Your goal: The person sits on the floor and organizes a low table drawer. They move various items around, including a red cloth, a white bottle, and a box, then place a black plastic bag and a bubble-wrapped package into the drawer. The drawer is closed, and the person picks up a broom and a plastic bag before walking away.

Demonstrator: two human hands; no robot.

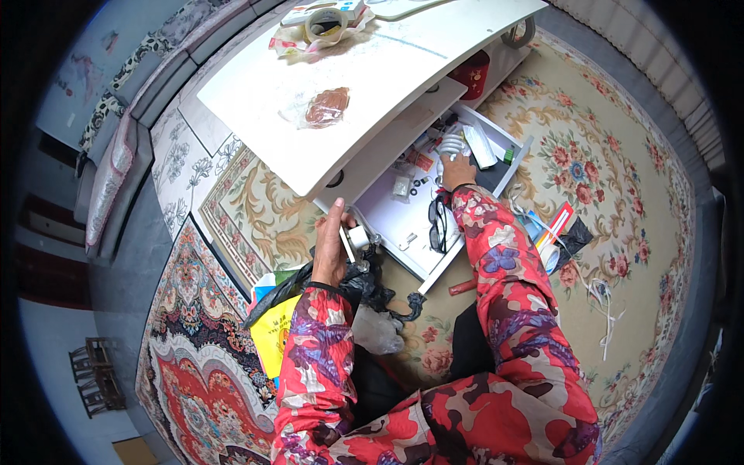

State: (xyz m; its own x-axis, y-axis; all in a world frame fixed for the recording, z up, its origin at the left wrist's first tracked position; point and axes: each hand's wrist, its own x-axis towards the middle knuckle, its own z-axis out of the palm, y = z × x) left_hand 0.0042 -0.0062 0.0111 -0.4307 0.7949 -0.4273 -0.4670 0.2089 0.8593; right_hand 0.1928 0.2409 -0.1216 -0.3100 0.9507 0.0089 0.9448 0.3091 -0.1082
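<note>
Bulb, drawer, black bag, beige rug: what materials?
Bulb: probably glass with a white coating, smooth; it's a coiled white tube.
Drawer: maybe laminated board, smooth white; flat panels, straight edges, no visible grain.
Black bag: likely thin plastic film, glossy; crumpled folds catch light.
Beige rug: textile, matte; floral pattern, soft-looking surface. Fibre can't be told.

wall (77, 112): pale blue | sofa (139, 172): grey, left | beige carpet (620, 232): floral | red carpet (194, 376): lower left

Inside the drawer (391, 217), the bulb (451, 145) lies behind the glasses (439, 232), while the tape (325, 13) sits on the table (256, 93) and a bag (377, 291) lies left of the drawer.
</note>
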